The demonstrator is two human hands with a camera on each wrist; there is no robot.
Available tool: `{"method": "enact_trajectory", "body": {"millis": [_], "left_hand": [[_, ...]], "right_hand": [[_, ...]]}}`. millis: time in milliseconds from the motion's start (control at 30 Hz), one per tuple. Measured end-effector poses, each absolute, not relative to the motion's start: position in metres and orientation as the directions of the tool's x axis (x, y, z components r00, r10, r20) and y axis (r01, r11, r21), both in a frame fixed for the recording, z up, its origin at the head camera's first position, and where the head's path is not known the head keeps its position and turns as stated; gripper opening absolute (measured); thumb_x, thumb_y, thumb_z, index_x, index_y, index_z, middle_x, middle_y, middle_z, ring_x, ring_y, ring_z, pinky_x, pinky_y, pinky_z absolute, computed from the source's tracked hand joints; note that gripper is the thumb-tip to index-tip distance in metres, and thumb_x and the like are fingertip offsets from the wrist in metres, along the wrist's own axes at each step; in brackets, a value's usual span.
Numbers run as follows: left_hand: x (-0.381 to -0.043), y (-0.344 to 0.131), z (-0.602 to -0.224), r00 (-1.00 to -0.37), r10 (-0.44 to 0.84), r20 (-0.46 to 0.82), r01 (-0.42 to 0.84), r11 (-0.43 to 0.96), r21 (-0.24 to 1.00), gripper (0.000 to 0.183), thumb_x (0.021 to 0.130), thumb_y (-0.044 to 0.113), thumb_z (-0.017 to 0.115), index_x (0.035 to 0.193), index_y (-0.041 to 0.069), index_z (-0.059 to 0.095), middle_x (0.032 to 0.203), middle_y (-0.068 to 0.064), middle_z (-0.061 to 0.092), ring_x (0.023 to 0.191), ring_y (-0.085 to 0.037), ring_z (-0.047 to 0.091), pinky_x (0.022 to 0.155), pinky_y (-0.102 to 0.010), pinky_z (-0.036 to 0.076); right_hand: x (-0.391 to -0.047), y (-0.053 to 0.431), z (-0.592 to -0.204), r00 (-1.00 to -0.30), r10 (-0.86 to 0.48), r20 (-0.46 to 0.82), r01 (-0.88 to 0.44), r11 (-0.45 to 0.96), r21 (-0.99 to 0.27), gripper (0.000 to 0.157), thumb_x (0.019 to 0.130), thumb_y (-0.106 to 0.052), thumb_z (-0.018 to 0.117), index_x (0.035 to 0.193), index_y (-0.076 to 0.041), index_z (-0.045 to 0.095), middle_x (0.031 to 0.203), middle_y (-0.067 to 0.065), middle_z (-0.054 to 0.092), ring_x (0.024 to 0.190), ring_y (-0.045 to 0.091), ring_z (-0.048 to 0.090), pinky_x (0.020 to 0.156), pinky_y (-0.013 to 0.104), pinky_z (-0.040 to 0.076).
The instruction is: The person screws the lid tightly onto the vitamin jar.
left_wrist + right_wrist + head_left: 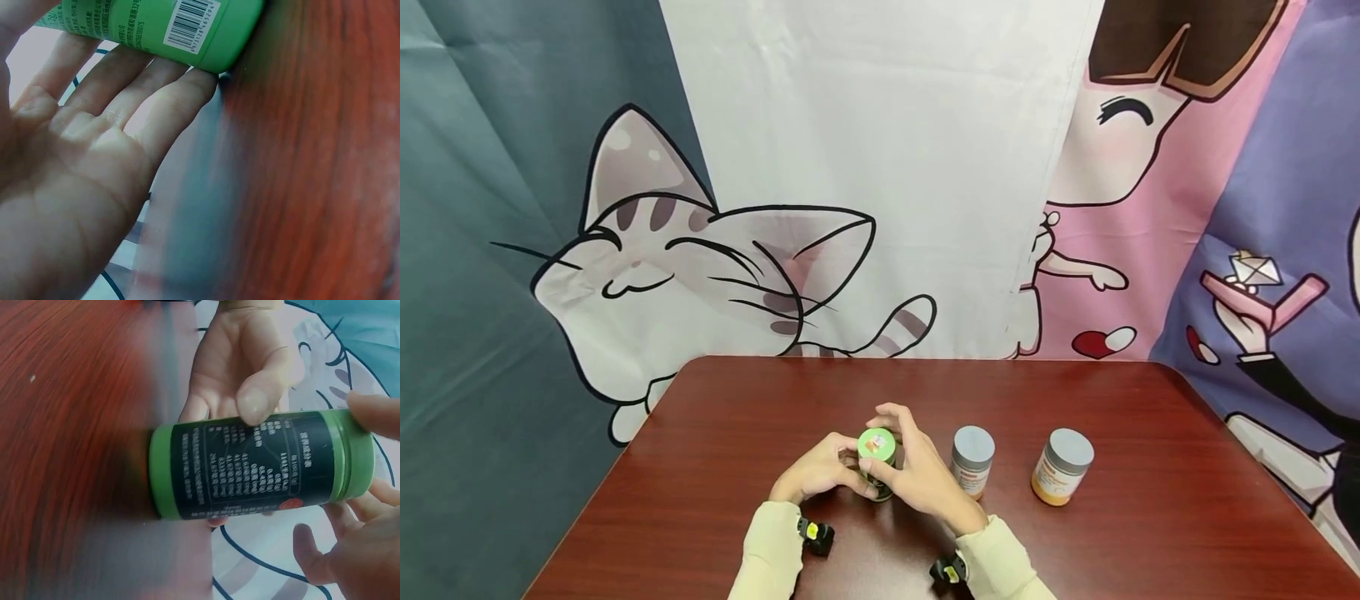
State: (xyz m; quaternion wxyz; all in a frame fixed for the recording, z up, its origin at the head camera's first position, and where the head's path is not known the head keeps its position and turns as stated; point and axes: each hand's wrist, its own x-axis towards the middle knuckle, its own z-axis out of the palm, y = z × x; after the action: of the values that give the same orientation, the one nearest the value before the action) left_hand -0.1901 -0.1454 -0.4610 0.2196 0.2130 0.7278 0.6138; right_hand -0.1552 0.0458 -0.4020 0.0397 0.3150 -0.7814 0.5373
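Note:
A green jar (164,472) with a black label stands roughly upright between both hands; whether its base touches the table is unclear. My left hand (822,468) holds its body, thumb in front and fingers behind. In the left wrist view, the fingers of that hand (81,156) lie along the jar's green side by a barcode. At the top, my right hand (925,479) grips the green lid (877,444) between thumb and fingers. The right wrist view shows the lid fitted on the jar, with a narrow groove beneath it.
Two grey-lidded jars stand right of the hands on the brown wooden table (715,433). The nearer one (973,458) is close to the right wrist; the other jar (1062,467) is farther right. A printed cartoon cloth (880,150) hangs behind the table.

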Motion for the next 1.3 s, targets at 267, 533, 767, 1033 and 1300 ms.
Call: {"method": "enact_trajectory", "body": {"millis": [267,533,767,1033,1300], "left_hand": [[-0.190,-0.144,-0.459,-0.841,0.541,-0.012,0.125,0.215,0.969,0.033,0.063,0.009,0.083,0.093,0.010,0.070,0.085,-0.004,0.070,0.076,-0.014,0.063,0.070,-0.029,0.051],[-0.191,-0.142,-0.463,-0.847,0.531,0.009,0.133,0.196,0.972,0.034,0.064,-0.002,0.079,0.096,0.007,0.070,0.084,-0.004,0.069,0.073,-0.012,0.061,0.067,-0.027,0.050],[-0.187,-0.142,-0.459,-0.850,0.527,0.010,0.122,0.179,0.976,0.032,0.065,-0.001,0.079,0.094,0.006,0.069,0.081,-0.002,0.068,0.068,-0.010,0.059,0.063,-0.024,0.049],[-0.188,-0.145,-0.458,-0.836,0.549,-0.005,0.096,0.155,0.983,0.034,0.065,0.002,0.080,0.097,0.003,0.068,0.085,-0.006,0.069,0.073,-0.012,0.060,0.067,-0.026,0.050],[-0.190,-0.144,-0.460,-0.824,0.565,-0.033,0.082,0.177,0.981,0.036,0.066,0.004,0.080,0.100,0.007,0.068,0.088,-0.005,0.069,0.078,-0.013,0.062,0.071,-0.027,0.050]], "right_hand": [[-0.161,0.043,-0.411,-0.796,-0.427,0.430,-0.562,0.257,-0.786,0.049,0.077,-0.012,0.074,0.116,-0.010,0.044,0.109,0.000,0.058,0.099,0.016,0.056,0.082,0.032,0.047],[-0.162,0.041,-0.423,-0.783,-0.390,0.486,-0.616,0.375,-0.693,0.041,0.078,-0.026,0.073,0.103,-0.014,0.042,0.104,-0.006,0.052,0.086,0.008,0.047,0.077,0.030,0.035],[-0.159,0.037,-0.424,-0.752,-0.375,0.542,-0.659,0.438,-0.611,0.040,0.078,-0.027,0.072,0.093,-0.012,0.038,0.097,-0.007,0.047,0.082,0.008,0.038,0.069,0.029,0.021],[-0.159,0.036,-0.423,-0.763,-0.358,0.539,-0.647,0.429,-0.631,0.042,0.076,-0.026,0.075,0.095,-0.011,0.040,0.105,-0.004,0.053,0.083,0.007,0.042,0.071,0.029,0.024],[-0.160,0.044,-0.416,-0.798,-0.409,0.443,-0.593,0.400,-0.699,0.044,0.079,-0.034,0.071,0.107,-0.016,0.044,0.105,-0.003,0.053,0.087,0.009,0.050,0.075,0.028,0.042]]}}
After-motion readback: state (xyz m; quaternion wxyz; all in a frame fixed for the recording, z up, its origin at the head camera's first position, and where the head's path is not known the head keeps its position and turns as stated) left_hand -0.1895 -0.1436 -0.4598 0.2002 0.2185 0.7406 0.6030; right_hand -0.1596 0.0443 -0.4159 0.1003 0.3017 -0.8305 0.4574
